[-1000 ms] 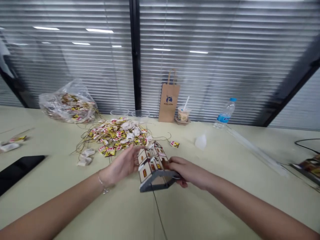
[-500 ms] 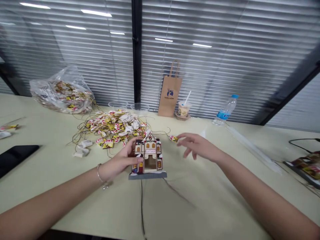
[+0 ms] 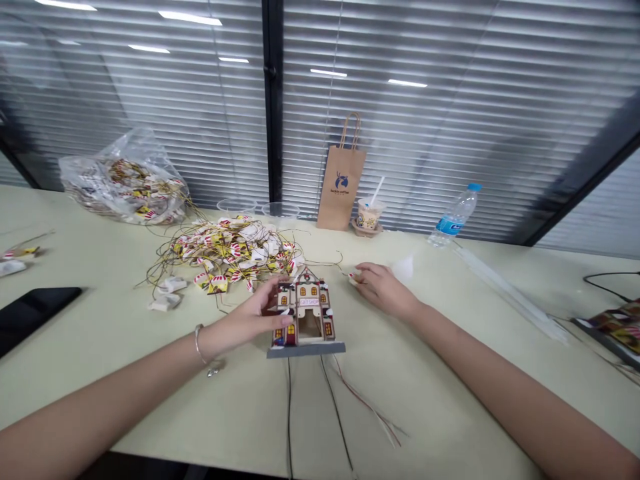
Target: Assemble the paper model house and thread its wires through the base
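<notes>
A small painted model house [image 3: 306, 316] with a "GIFT SHOP" sign stands upright on the pale table [image 3: 125, 360], thin wires trailing from its base toward me. My left hand [image 3: 250, 321] grips its left side. My right hand [image 3: 379, 287] rests on the table to the right of the house, its fingertips closed over a small red-and-yellow piece [image 3: 352, 276] that is mostly hidden.
A tangle of red-yellow pieces on wires [image 3: 230, 253] lies behind the house, with a plastic bag of more [image 3: 125, 183] at the far left. A paper bag [image 3: 341, 181], drink cup [image 3: 367, 217] and water bottle [image 3: 455, 217] stand by the blinds. A black phone [image 3: 33, 310] lies left.
The house was turned upright and set on the table. My right hand let go of it and reached right to the small piece, closing on it.
</notes>
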`<state>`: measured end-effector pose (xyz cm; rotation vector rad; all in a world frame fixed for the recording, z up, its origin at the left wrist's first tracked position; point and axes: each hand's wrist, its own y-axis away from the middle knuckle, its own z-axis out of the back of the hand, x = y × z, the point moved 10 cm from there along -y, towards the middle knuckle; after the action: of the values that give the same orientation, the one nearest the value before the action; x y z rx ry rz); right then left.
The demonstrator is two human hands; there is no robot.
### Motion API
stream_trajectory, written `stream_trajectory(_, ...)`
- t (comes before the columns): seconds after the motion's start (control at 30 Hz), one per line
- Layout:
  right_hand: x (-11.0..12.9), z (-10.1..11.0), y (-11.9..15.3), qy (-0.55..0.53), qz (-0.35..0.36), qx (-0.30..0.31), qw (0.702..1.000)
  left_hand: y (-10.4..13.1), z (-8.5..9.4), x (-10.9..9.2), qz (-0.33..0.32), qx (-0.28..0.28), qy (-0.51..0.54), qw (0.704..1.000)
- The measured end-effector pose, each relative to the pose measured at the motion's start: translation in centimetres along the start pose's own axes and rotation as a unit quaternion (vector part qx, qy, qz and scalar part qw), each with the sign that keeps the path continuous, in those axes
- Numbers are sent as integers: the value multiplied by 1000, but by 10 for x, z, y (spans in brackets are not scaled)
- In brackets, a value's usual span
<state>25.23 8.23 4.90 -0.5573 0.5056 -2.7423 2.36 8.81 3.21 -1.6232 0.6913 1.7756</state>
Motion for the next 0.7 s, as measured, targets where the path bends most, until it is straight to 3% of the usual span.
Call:
stream_trajectory(0.13,4,27,-1,-52,-37,-59,996,3,13,8,53,-70,-75,993)
stream_trajectory(0.2,4,48,-1,-145,-69,-98,982,5,16,8,50,-87,-112,989)
stream_trajectory(0.27,7,72,2,-301,-94,-148,937,6,17,8,34,-91,-131,987)
stream_trajectory(0.33,16,96,7,-440,-101,-194,871,7,12,6,8,-76,-120,990)
stream_trajectory(0.43,42,130,17,-519,-80,-223,821,8,-3,-3,-51,-20,-86,995)
stream_trajectory(0.57,73,163,34,-542,-54,-234,805,15,-14,-21,-133,7,-110,985)
stream_trajectory(0.7,84,175,44,-526,-66,-236,814,19,-16,-28,-165,3,-154,974)
